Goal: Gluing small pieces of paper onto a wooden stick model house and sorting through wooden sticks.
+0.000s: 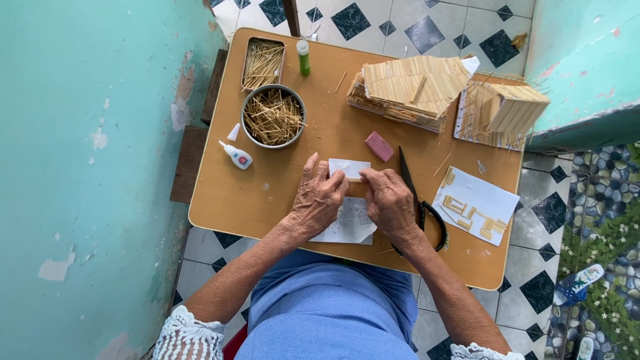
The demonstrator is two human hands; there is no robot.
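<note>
1. The left hand (pixel 319 200) and the right hand (pixel 389 201) meet on a small white paper (pixel 349 167) in the middle of the wooden table (pixel 220 200), just below the pink eraser (pixel 379 146)
2. Both hands pinch its lower edge with bent fingers
3. The paper looks thin, light and floppy, and it may tear, so hold it gently by the edges
4. Black scissors (pixel 417 200) lie just right of the paper, and a round bowl of sticks (pixel 273 117) sits up and left of it

2 hands (pixel 319 200) (pixel 389 202), 2 containers of sticks (pixel 273 116) (pixel 262 63), 2 stick models (pixel 410 90) (pixel 501 110), 1 scissors (pixel 419 200), 1 pink eraser (pixel 379 146), 2 glue items (pixel 237 156) (pixel 303 57).
</note>
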